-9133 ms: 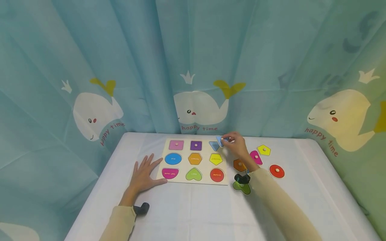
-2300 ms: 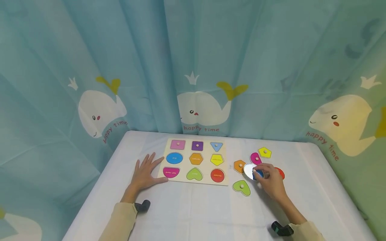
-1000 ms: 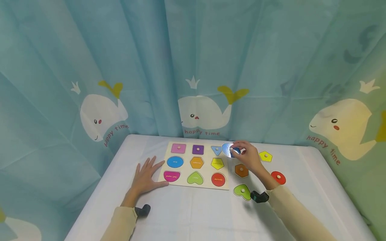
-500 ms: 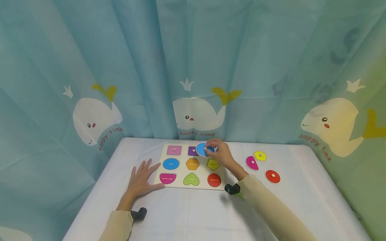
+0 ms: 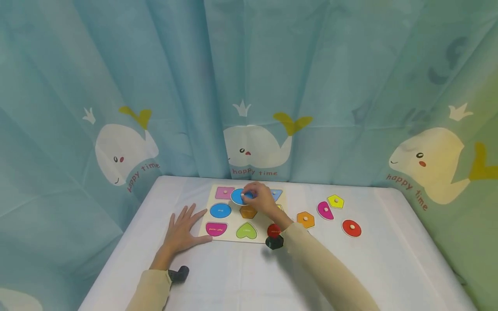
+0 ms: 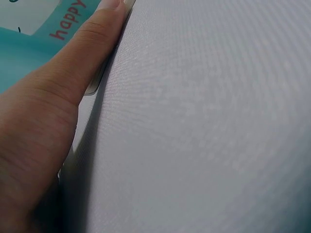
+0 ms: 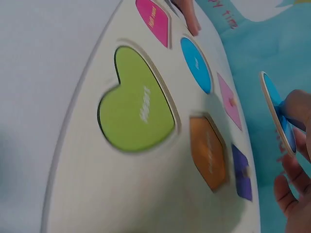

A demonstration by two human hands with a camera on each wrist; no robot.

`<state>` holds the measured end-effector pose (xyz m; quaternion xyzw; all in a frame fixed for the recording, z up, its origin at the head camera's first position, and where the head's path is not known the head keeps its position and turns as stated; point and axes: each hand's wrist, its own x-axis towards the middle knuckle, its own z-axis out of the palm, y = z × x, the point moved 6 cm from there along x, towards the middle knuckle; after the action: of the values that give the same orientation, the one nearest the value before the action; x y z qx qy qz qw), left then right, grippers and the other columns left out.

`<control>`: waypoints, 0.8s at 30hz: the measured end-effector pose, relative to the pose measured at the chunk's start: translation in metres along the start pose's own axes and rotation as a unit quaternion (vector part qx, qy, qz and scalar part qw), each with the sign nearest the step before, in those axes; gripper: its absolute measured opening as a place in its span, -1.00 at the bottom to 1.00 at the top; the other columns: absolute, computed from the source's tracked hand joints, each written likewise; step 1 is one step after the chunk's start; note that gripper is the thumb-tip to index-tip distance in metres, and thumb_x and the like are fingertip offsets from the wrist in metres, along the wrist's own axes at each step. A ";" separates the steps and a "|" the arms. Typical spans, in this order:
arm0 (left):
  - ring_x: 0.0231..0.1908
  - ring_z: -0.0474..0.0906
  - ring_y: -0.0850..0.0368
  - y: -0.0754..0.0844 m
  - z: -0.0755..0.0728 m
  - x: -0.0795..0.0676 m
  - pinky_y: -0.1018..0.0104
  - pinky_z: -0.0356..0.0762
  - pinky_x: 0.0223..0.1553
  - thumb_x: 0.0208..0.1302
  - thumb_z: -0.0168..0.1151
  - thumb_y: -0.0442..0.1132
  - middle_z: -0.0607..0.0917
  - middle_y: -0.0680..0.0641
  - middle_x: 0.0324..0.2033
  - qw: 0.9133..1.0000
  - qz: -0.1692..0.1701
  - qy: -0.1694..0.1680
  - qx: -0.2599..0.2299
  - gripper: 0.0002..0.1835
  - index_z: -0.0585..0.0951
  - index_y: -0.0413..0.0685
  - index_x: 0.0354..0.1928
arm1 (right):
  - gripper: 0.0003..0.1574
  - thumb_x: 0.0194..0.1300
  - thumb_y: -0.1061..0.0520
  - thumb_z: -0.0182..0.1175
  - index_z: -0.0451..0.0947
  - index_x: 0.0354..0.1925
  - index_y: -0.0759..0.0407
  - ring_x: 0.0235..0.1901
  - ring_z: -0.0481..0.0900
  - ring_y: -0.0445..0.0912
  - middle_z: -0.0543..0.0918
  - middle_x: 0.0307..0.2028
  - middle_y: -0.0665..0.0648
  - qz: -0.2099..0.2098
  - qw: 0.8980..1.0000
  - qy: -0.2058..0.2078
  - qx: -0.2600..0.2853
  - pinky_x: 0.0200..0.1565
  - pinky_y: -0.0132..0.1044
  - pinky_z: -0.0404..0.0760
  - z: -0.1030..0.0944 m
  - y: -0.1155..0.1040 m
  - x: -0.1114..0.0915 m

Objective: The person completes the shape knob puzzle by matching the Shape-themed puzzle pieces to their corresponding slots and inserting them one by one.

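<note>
My right hand [image 5: 263, 201] pinches the white knob of a blue oval puzzle piece [image 5: 235, 197], raised over the back row of the puzzle board [image 5: 232, 222]. In the right wrist view the oval piece [image 7: 268, 92] is tilted on edge, apart from the board [image 7: 87, 160]. The board's blue oval recess [image 5: 220, 211] lies just left and nearer. Knobbed pink rectangle [image 5: 225, 192] and light-blue triangle [image 5: 277, 194] pieces sit in the board; the purple square is hidden in the head view. My left hand [image 5: 182, 231] lies spread, its thumb [image 6: 90, 43] touching the board's edge.
Right of the board lie an orange hexagon piece [image 5: 305, 220], a magenta half-round [image 5: 325, 210], a yellow pentagon [image 5: 336, 201] and a red circle [image 5: 352, 228]. The right sleeve [image 5: 319, 259] crosses the white table [image 5: 218, 276]. A whale-print curtain [image 5: 186, 108] hangs behind.
Earlier the right hand put the triangle into the board, then took the blue oval piece from the right. It has since carried the oval leftward over the board. The left hand stays at the edge.
</note>
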<state>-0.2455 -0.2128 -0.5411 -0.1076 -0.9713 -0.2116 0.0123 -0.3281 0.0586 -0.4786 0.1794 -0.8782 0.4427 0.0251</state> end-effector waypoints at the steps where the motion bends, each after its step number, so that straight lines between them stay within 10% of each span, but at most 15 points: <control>1: 0.56 -0.12 -0.37 0.000 0.000 0.000 -0.53 -0.35 0.42 -0.05 0.46 0.40 0.15 -0.25 0.58 1.000 -0.001 -0.001 0.002 0.08 0.39 0.12 0.52 | -0.92 0.34 0.15 0.39 0.77 -0.20 0.11 0.05 0.57 0.08 0.68 0.08 0.16 0.009 1.000 -0.007 0.004 0.14 -0.02 0.63 0.004 0.000 0.001; 9: 0.57 -0.12 -0.37 -0.001 0.001 0.002 -0.52 -0.34 0.42 -0.04 0.42 0.45 0.14 -0.24 0.58 1.000 -0.002 -0.005 0.011 0.08 0.38 0.15 0.52 | -0.91 0.36 0.15 0.36 0.77 -0.17 0.07 0.11 0.54 0.06 0.63 0.15 0.13 0.048 0.998 -0.025 0.024 0.19 -0.10 0.63 0.038 0.002 0.007; 24: 0.56 -0.08 -0.39 0.002 -0.002 0.000 -0.55 -0.31 0.41 -0.03 0.45 0.41 0.17 -0.26 0.57 1.000 0.004 0.001 0.008 0.05 0.41 0.14 0.51 | -0.95 0.28 0.17 0.39 0.77 -0.27 0.10 0.15 0.54 0.03 0.73 0.00 0.09 -0.017 0.999 -0.026 -0.019 0.38 0.04 0.31 0.076 -0.005 0.010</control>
<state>-0.2455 -0.2122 -0.5382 -0.1110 -0.9726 -0.2038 0.0149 -0.3272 -0.0071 -0.5193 0.2051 -0.8835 0.4210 0.0132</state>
